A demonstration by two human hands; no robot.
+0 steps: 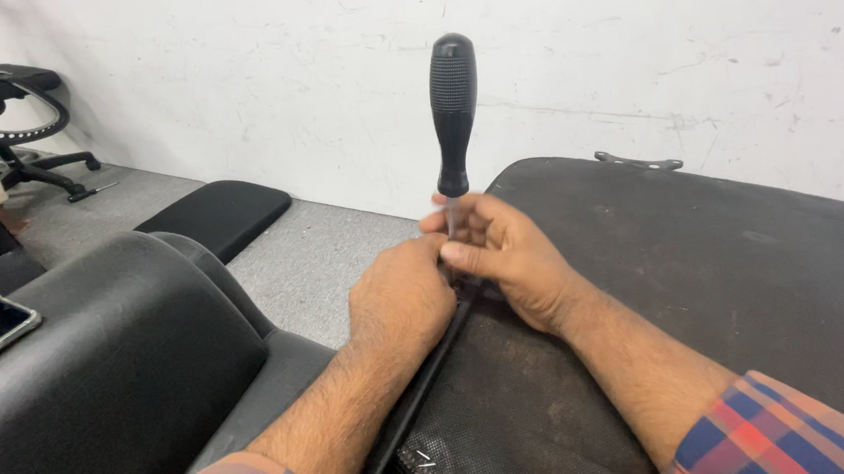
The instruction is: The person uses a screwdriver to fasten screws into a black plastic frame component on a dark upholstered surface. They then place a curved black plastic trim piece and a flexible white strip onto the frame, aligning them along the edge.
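At frame centre, the upright black ribbed-handled screwdriver (455,114) rises above both hands, right hand (504,256) fingers pinching its shaft, left hand (402,304) clenched just beside, equally near.

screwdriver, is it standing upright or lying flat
Upright. The screwdriver has its black handle pointing straight up, and its shaft runs down between the right hand and left hand; its tip is hidden.
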